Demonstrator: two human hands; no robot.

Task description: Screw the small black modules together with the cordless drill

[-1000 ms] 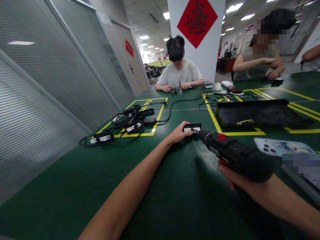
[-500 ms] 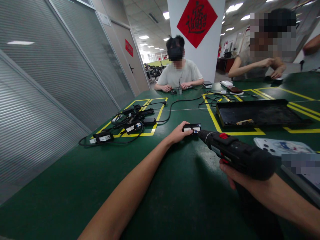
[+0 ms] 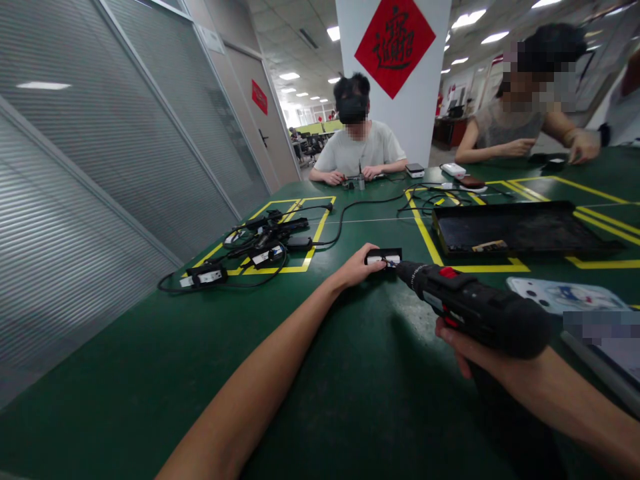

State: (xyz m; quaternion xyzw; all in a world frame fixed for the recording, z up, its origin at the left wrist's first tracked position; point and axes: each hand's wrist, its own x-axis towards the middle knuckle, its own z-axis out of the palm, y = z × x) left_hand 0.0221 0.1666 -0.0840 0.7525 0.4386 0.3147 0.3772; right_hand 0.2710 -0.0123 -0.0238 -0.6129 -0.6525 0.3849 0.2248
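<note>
My left hand (image 3: 356,269) reaches out across the green table (image 3: 310,373) and pinches a small black adapter with a white label (image 3: 384,257), holding it down on the surface. My right hand (image 3: 463,347) is wrapped round the grip of a black electric screwdriver with red marks (image 3: 475,310). The screwdriver's tip touches the near right end of the adapter.
A pile of black adapters and cables (image 3: 250,250) lies in a yellow-taped box at left. A black tray (image 3: 520,230) sits at right, a phone (image 3: 563,293) nearer. Three other people sit or reach in at the far side, one in a white shirt (image 3: 359,148).
My hands, the adapter and the screwdriver have hardly moved. The people at the far right have shifted their arms.
</note>
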